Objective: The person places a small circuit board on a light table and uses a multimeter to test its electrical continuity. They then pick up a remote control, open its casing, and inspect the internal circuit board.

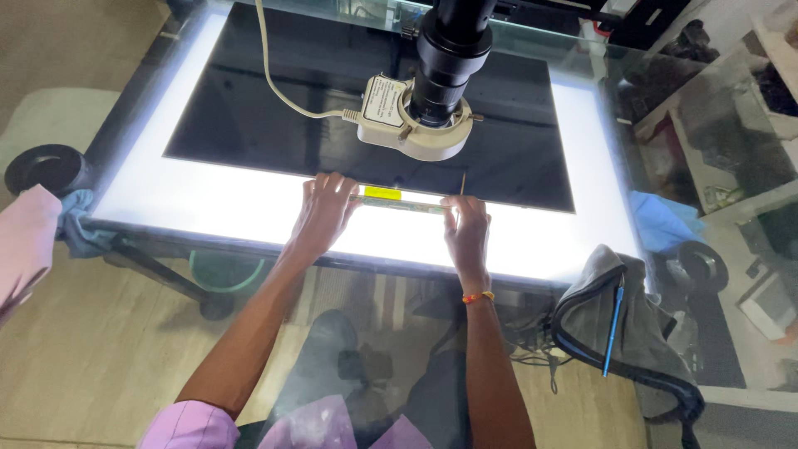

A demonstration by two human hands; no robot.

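Gripping long thin green circuit strip with yellow label (397,199) at both ends: left hand (326,208) pinching left end, right hand (465,226) right end. Likely light, stiff, fragile; holding by edges over lit white light table (249,204).

Head camera, looking steeply down from above the seated person.

The single view faces forward and down over the glowing white light table (249,208), close to its near edge, which crosses mid-frame; the far edge runs out at the top. The black cylindrical microscope (445,66) hangs near top centre, forearms rise from the bottom edge, and beige floor fills the left.
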